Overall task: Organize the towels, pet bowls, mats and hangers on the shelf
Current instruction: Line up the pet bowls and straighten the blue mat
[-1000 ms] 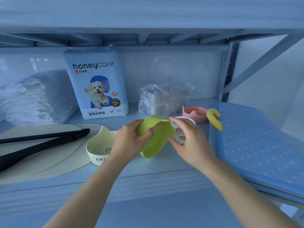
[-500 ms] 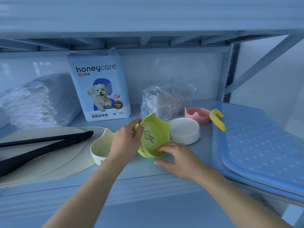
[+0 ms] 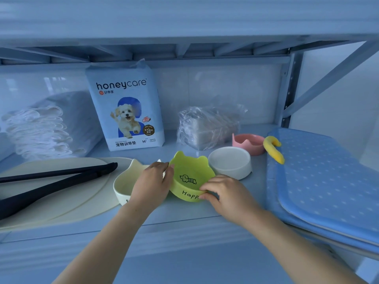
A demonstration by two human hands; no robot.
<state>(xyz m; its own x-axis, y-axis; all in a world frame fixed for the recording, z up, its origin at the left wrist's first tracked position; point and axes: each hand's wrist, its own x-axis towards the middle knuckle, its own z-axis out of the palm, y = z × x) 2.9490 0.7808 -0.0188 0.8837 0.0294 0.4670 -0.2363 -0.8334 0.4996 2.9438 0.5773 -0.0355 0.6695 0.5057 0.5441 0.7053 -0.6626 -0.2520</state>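
Fingers point(image 3: 207, 188) of both hands clasp opposite rims of the green bowl point(image 3: 189, 177).

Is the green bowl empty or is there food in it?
Empty. Inside the green bowl you see only its bare bottom with a little dog drawing. The left hand and right hand hold its sides.

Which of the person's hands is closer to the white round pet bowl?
The right hand. It grips the front rim of the green eared bowl, just in front of the white round bowl. The left hand holds the green bowl's far left rim.
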